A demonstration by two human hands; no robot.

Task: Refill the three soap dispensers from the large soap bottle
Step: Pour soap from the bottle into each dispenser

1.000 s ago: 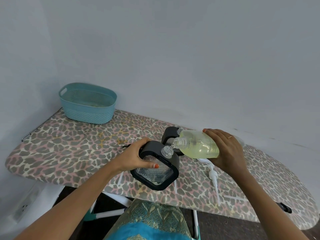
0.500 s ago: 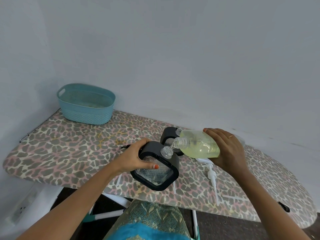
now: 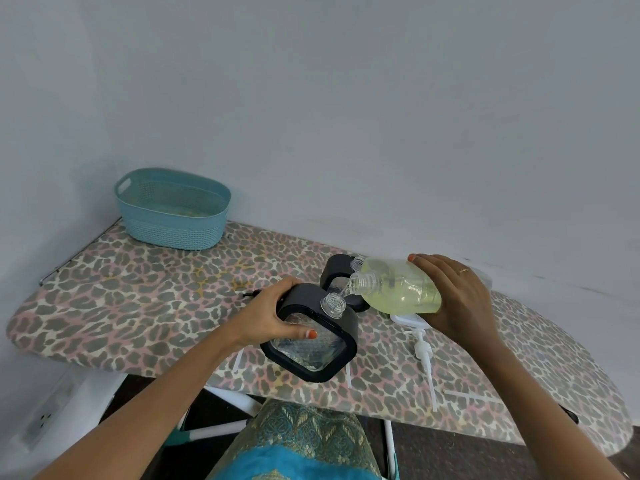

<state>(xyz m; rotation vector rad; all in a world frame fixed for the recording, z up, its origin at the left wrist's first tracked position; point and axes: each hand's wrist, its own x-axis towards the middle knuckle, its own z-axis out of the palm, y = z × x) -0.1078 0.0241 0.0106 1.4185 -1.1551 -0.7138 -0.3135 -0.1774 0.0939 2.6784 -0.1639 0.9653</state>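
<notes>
1. At frame centre, your left hand (image 3: 273,318) grips the tilted dispenser (image 3: 311,341).
2. Just right, your right hand (image 3: 453,299) holds the soap bottle (image 3: 398,287), pouring.
3. The two necks are narrow; a wobble could spill soap onto the board (image 3: 138,306).

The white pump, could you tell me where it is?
In the head view, the white pump lies on the ironing board, right of the held dispenser and below the right hand.

L hand (image 3: 273,318) gripping dispenser (image 3: 348,329), R hand (image 3: 457,299) gripping tipped bottle (image 3: 398,289) — both close together
</notes>
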